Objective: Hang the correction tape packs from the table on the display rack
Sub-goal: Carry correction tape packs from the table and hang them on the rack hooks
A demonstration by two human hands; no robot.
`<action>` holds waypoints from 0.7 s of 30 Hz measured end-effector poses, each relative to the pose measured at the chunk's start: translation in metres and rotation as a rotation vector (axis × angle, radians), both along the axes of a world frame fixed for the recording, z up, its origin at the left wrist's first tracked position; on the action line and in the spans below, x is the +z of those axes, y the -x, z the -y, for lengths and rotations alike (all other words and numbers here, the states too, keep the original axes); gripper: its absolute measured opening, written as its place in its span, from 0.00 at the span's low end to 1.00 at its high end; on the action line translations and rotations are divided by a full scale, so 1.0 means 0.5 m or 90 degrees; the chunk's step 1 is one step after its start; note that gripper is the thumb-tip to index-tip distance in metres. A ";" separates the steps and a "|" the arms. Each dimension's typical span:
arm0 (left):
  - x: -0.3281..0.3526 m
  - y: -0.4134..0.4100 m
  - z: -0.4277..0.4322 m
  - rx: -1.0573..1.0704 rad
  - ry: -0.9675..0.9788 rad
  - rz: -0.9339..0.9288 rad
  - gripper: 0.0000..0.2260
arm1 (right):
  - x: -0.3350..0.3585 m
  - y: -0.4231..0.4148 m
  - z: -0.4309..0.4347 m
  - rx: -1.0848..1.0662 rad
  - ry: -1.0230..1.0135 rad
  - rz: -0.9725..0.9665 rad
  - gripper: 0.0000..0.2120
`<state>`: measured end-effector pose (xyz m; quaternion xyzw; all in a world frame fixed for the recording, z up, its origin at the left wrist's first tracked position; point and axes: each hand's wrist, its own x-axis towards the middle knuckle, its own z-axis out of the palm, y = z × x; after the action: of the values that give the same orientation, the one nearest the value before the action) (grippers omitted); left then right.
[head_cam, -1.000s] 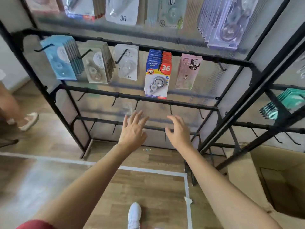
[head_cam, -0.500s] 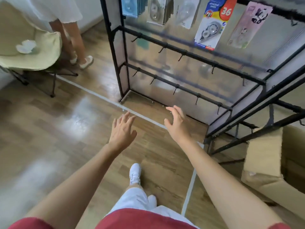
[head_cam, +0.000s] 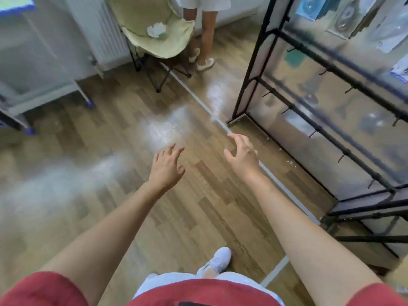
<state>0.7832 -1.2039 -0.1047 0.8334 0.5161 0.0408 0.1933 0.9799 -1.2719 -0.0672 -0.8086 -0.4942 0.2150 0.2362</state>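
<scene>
Display rack [head_cam: 254, 69] runs off the top and right edges, upper rows unseen. Hanging packs [head_cam: 344, 16] blurred, printing unreadable. Table [head_cam: 44, 97] at left cropped, top out of view. Second person [head_cam: 207, 29] cut off above the thighs. Floor specks [head_cam: 291, 162] too small to identify.

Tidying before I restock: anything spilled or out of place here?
Small white scraps lie scattered on the wood floor along the base of the display rack, like litter. A crumpled white wad sits on the folding chair seat.
</scene>
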 end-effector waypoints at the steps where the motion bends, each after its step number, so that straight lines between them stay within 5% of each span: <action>1: 0.001 0.045 -0.002 0.029 0.007 0.004 0.28 | 0.001 0.038 -0.014 0.020 0.008 0.003 0.23; 13: 0.032 0.599 0.018 0.320 -0.006 -0.015 0.30 | -0.007 0.588 -0.143 0.233 0.089 0.021 0.28; 21: 0.013 0.790 -0.005 0.471 0.042 -0.001 0.29 | -0.029 0.791 -0.254 0.364 0.109 0.022 0.28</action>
<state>0.3884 -1.2015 -0.0984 0.5836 0.7838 0.0909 0.1918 0.5844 -1.1447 -0.0815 -0.6571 -0.6860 0.2996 0.0886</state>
